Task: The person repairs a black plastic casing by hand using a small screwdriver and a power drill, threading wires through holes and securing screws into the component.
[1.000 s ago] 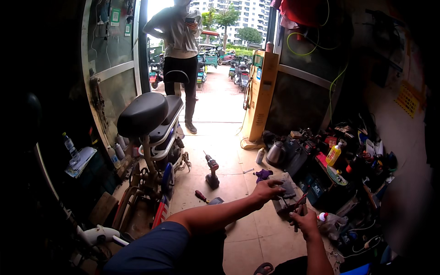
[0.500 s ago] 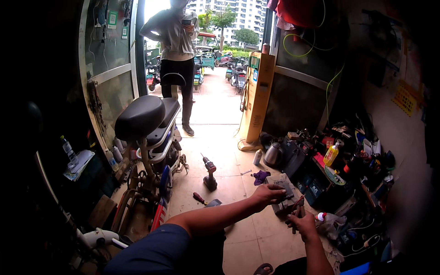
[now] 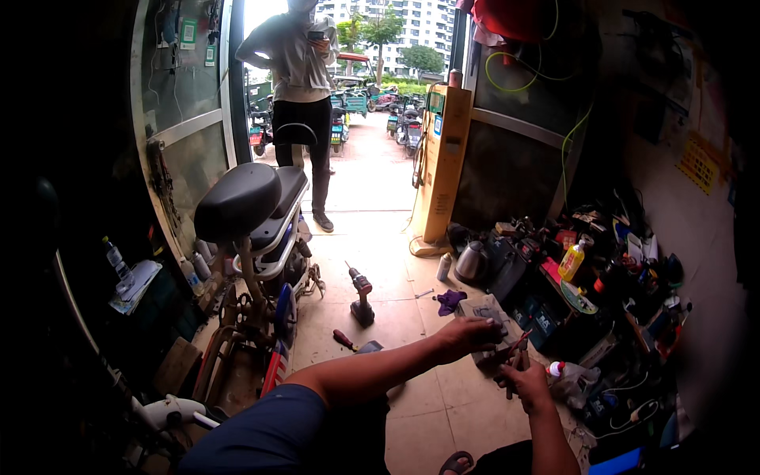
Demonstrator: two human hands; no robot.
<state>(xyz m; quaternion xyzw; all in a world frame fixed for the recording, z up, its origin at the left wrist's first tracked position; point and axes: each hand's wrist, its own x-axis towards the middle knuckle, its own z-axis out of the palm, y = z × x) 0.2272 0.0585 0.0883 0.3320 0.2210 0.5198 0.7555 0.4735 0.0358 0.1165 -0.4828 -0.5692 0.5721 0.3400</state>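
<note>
The right hand [image 3: 529, 383] is closed around a slim, dark hand tool [image 3: 519, 359], a reddish part showing near its upper end; the exact kind is too small to tell. The left hand [image 3: 470, 336], beyond the tool and to its left, has bent fingers in front of a grey block [image 3: 476, 305]; whether it grasps or touches anything cannot be told. The block rests on the tiled floor [image 3: 423, 404], past the right-hand grip. Just beyond the left hand lies a purple cloth [image 3: 451, 302], with a spray can [image 3: 444, 267] and a kettle [image 3: 472, 262] further out. A drill [image 3: 361, 296] stands upright to the left of both hands, a screwdriver [image 3: 343, 340] lying nearer.
</note>
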